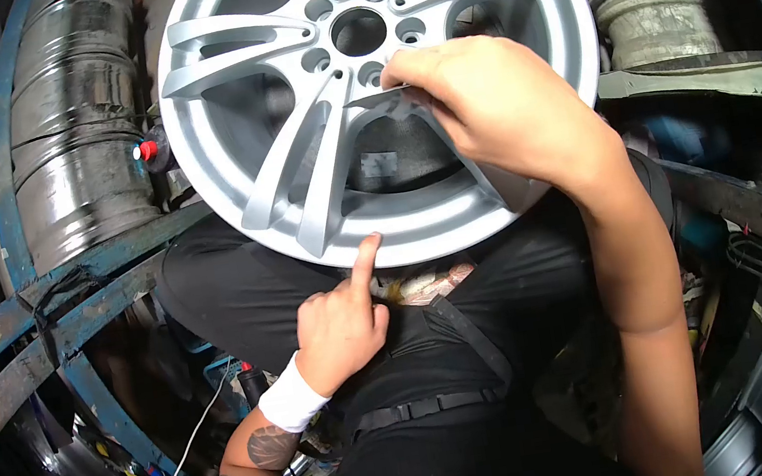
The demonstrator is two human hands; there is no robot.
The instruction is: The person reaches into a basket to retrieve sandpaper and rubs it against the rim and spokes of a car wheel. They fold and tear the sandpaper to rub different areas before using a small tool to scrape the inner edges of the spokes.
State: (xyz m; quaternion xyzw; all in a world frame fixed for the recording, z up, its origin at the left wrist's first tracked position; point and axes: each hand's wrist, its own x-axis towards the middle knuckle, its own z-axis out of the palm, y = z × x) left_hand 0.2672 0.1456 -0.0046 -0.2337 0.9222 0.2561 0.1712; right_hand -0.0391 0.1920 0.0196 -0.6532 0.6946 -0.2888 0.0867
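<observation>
A silver alloy wheel rim (284, 105) stands on my lap, its spoked face toward me. My right hand (489, 106) presses a grey sheet of sandpaper (381, 99) against a spoke near the hub. The sheet's lower part hangs down behind my wrist. My left hand (344, 321) is below the rim, its index finger stretched up and touching the rim's lower lip. The other fingers of that hand are curled. A white wristband sits on my left wrist.
A blue metal rack (41, 315) runs along the left with bare steel rims (73, 125) stacked on it. More worn rims (652, 15) stand at the upper right. A white cable (199, 429) and small clutter lie low on the left.
</observation>
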